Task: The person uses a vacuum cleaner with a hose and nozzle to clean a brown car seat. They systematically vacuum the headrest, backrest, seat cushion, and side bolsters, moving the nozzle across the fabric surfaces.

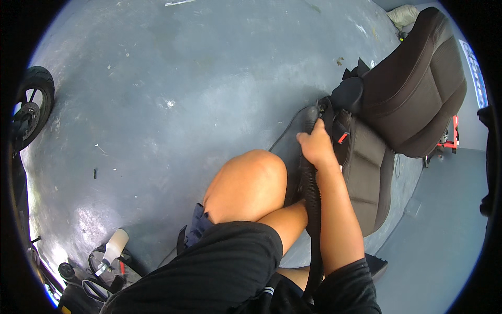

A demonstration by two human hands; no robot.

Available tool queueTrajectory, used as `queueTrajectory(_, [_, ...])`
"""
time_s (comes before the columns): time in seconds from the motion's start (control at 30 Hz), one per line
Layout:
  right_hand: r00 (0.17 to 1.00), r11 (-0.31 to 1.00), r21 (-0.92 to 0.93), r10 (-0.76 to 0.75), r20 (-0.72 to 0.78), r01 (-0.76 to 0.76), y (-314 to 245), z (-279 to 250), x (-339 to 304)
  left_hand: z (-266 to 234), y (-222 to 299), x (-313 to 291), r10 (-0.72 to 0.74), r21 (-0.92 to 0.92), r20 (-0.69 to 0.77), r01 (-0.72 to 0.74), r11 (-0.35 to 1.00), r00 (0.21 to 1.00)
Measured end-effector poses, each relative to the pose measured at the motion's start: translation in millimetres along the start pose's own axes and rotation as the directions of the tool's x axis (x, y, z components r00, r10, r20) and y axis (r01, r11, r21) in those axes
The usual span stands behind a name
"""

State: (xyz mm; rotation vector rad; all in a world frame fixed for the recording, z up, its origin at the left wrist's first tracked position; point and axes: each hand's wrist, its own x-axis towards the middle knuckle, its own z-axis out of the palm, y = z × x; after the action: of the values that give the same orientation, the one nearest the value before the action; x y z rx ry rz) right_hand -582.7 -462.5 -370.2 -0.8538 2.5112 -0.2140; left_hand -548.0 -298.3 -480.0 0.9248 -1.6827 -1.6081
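Observation:
My right hand (316, 145) is wrapped around a black ribbed vacuum hose (312, 199) near its far end. The hose tip (312, 111) points at the side of a dark car seat (366, 172), close to the hinge between cushion and backrest. A seat belt buckle (342, 138) with a red button sits just right of that hand. My left forearm (290, 222) crosses from a black sleeve and passes behind the hose, so the left hand and its fingers are hidden. My bent knee (253, 180) is left of the hose.
The seat's backrest (413, 83) leans away to the upper right. A thin cable (286, 127) runs over the grey floor (157, 78). At lower left lies a white spray bottle (116, 245) among black equipment. A motorcycle wheel (39, 107) stands at the far left. Red metal equipment (454, 136) is behind the seat.

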Motion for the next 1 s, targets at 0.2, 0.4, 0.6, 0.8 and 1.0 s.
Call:
queueTrajectory(0.2, [0.993, 0.954, 0.299, 0.035, -0.111, 0.000, 6.4, -10.8, 5.7, -1.4, 1.2, -3.6, 0.017, 0.006, 0.010, -0.017, 1.000, 1.000])
queueTrajectory(0.4, [0.987, 0.880, 0.458, -0.069, -0.146, 0.129, 22.0, -4.5, 13.3, 0.9, 7.1, 4.1, 0.042, 0.007, -0.004, -0.042, 0.999, 0.999])
queueTrajectory(0.6, [0.992, 0.860, 0.506, -0.002, -0.128, 0.067, 36.5, -13.5, 12.3, 3.0, 6.4, 8.7, 0.076, 0.038, -0.031, -0.075, 0.996, 0.997])
queueTrajectory(0.8, [0.964, 0.969, -0.228, -0.036, 0.262, 0.098, 15.1, 27.6, 2.4, -3.1, 8.2, -10.7, 0.102, 0.078, -0.051, -0.098, 0.992, 0.994])
queueTrajectory(1.0, [0.996, 0.952, -0.295, -0.064, 0.068, 0.081, -8.3, 33.5, -30.9, -4.2, 8.2, -30.9, 0.120, 0.082, -0.045, -0.116, 0.990, 0.992])
